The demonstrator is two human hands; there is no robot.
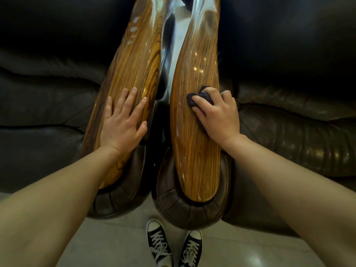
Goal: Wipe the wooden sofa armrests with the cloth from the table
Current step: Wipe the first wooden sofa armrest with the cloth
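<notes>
Two glossy wooden armrests run side by side up the middle of the frame, a narrow gap between them. The right hand (pixel 216 114) sits on the right armrest (pixel 194 143), just right of centre, fingers curled around a dark cloth (pixel 199 98) that is bunched under the palm and pressed onto the wood. Only a dark lump of the cloth shows, poking out past the fingertips toward the top of the frame; the rest is hidden under the hand. The thumb lies along the armrest's inner side.

Over on the left armrest (pixel 133 60), the left hand (pixel 123 120) lies flat, fingers spread wide and pointing up the frame, palm on the wood, holding nothing. The thumb points toward the gap between the two armrests.

Both armrests show strong striped grain and bright reflections, with white glare near the top centre. Each one ends, in the lower middle of the frame, on a rounded brown leather pad (pixel 185 211) with stitched seams. Dark leather cushions (pixel 289 120) fill the left and right sides of the frame.

Both bare forearms reach in from the bottom corners. At the bottom centre, two black sneakers (pixel 174 245) with white laces stand on a pale, shiny floor (pixel 111 241), toes just below the pads.
</notes>
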